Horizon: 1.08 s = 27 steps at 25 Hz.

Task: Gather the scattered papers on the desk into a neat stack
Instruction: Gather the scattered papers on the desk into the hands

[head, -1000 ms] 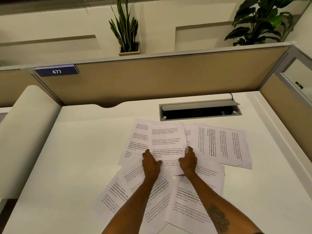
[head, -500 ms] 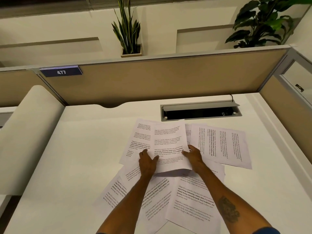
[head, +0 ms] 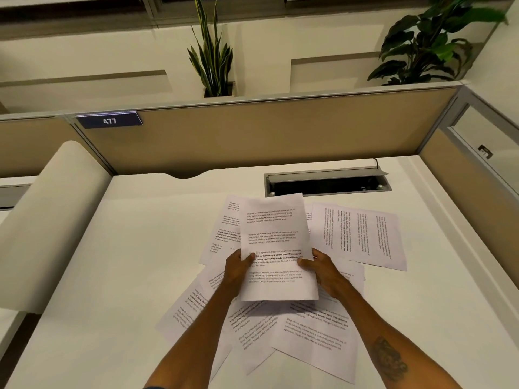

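White desk (head: 118,276) fills most of the frame, backed by a tan partition (head: 266,136) across the upper half. Scattered papers (head: 362,237) lie overlapping at centre and lower centre. One printed sheet (head: 276,237) is raised above them at mid-frame, pinched at its side edges by the left hand (head: 238,266) and right hand (head: 323,268), thumbs on top.

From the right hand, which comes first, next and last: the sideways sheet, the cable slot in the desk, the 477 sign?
1. Sideways sheet: just right of the right hand, flat on the desk.
2. Cable slot: farther back, toward the partition.
3. 477 sign: farthest, on top of the partition, far left.
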Tool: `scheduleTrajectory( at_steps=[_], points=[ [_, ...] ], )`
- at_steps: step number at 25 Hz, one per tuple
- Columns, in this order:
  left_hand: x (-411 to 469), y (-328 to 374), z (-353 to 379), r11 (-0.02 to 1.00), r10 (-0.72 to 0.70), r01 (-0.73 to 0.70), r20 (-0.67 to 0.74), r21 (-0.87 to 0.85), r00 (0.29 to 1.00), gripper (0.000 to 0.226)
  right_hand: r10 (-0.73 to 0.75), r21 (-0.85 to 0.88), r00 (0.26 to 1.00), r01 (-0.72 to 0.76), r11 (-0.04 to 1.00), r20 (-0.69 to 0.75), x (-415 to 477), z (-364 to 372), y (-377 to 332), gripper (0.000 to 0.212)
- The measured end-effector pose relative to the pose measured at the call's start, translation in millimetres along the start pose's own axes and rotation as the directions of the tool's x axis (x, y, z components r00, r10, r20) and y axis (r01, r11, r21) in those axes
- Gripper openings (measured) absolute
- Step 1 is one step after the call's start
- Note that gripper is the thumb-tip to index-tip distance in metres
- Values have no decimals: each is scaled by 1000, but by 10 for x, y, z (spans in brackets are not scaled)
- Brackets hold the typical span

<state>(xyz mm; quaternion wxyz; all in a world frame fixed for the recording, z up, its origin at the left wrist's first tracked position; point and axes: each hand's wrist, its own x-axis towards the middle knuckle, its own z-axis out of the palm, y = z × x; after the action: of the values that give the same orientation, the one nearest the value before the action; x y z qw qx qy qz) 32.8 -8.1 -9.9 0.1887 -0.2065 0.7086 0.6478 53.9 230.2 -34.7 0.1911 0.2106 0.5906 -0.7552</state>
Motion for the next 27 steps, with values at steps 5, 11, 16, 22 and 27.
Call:
scheduleTrajectory(
  at_steps=[5, 11, 16, 22, 27],
  points=[
    [-224, -116, -54, 996, 27, -24, 38, -81, 999, 42, -36, 44, 999, 35, 998, 15, -164, 52, 15, 43],
    [-388, -234, -161, 1000, 14, -16, -111, -21, 994, 36, -55, -2, 998, 55, 998, 21, -255, 60, 36, 37],
    [-411, -482, -350, 843, -112, 369, -543, 391, 832, 75, -40, -2, 999, 40, 999, 9, -283, -77, 107, 32],
    [-482, -466, -214, 771, -307, 543, -551, 334, 776, 110, -36, -8, 999, 36, 999, 12, -253, -131, 172, 37],
    [-510, -468, -101, 725, -224, 543, -600, 424, 768, 91, -40, 6, 999, 40, 999, 26, -250, -109, 211, 42]
  ],
)
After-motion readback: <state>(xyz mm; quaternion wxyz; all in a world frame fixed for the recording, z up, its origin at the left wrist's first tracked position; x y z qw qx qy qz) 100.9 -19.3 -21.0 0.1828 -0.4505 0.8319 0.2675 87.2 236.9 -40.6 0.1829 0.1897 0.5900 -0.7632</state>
